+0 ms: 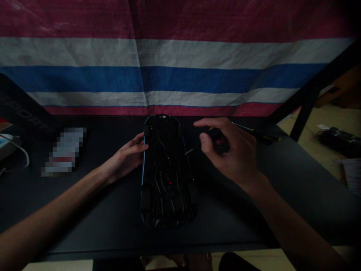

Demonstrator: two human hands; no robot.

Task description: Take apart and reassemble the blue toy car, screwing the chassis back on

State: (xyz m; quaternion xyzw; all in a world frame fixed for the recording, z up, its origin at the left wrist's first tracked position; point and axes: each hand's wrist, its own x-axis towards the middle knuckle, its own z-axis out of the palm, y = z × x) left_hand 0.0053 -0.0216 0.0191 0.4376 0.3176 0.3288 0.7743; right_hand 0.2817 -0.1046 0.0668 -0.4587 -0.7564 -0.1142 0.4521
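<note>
A toy car (166, 165) lies wheels-up on the dark table, its black underside facing me and its front and rear pointing away and toward me. My left hand (131, 152) grips the car's left side, thumb at the edge and the other fingers partly hidden. In my right hand (232, 150), off the car's right side, is a screwdriver (219, 142) with a dark handle. Its thin shaft points left to the car's edge; the dimness hides whether the tip touches. The index finger stretches forward over the handle.
Behind my right hand lies a second screwdriver (265, 136) with a black and yellow handle. A blurred-out rectangular item (66, 152) rests at left, near a white device with a cable (12, 146). A striped sheet (169, 79) hangs behind the table (113, 214).
</note>
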